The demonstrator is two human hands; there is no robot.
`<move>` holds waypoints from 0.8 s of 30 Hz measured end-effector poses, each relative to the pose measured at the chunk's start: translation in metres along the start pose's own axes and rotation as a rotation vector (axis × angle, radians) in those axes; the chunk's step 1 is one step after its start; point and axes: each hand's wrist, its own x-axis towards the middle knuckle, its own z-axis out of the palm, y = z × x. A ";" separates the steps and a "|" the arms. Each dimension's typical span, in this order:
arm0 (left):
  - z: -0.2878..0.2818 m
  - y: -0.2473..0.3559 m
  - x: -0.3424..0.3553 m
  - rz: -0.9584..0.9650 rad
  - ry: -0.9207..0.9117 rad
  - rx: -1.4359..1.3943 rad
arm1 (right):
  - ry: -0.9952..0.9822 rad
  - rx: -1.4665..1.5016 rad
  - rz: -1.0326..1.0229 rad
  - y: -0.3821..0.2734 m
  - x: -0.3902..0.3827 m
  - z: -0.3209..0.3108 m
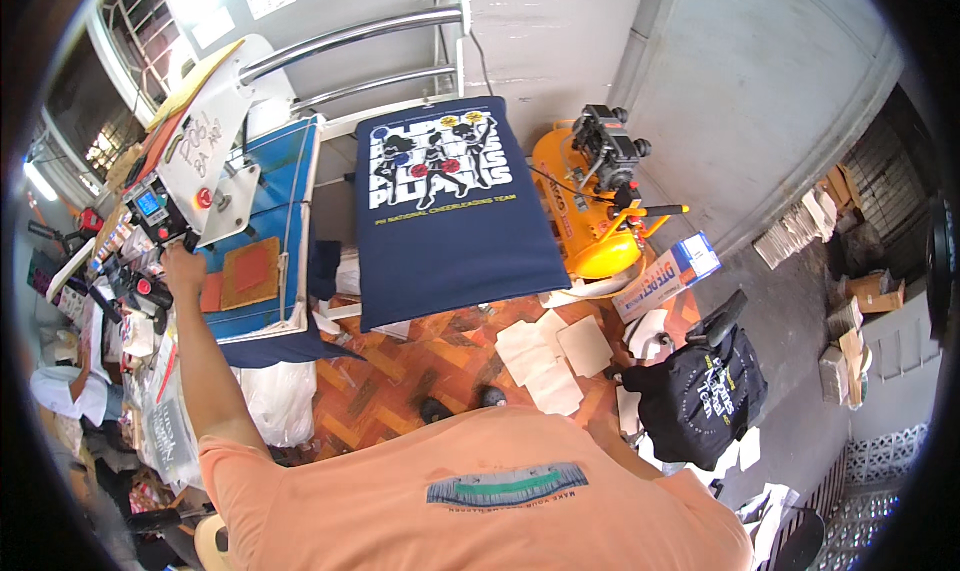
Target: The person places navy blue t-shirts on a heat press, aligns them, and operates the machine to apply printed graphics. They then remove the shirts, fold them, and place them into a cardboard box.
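My left arm reaches out to the far left. My left hand (pixel 183 268) is closed round a black handle (pixel 180 243) below the small control box (pixel 152 207) with a lit blue screen, on a white heat press arm (pixel 212 151). Beside it is the press's blue top plate (pixel 285 186), with a brown square pad (pixel 251 273) lying on it. To the right, a navy shirt (pixel 450 256) with a printed design of dancing figures lies flat over the press's other platen. My right forearm (pixel 622 453) shows in part at lower right; its hand is hidden behind my orange shirt.
An orange air compressor (pixel 590 211) stands right of the platen, by a white and orange box (pixel 668 276). Paper sheets (pixel 552 359) lie on the parquet floor. A chair draped with a black shirt (pixel 705 396) is at right. Another person (pixel 78 386) is at far left beyond clutter.
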 end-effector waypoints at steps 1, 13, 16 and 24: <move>0.010 -0.002 0.001 -0.006 0.017 0.026 | -0.007 -0.051 0.012 0.018 -0.008 -0.002; 0.021 0.007 0.013 -0.031 -0.024 -0.005 | 0.089 -0.086 0.048 0.066 -0.023 -0.031; 0.019 0.002 0.017 -0.010 0.006 0.006 | 0.151 -0.064 -0.077 0.035 -0.006 -0.032; 0.025 0.004 0.004 -0.027 0.105 -0.045 | 0.173 -0.010 0.043 0.010 -0.027 -0.059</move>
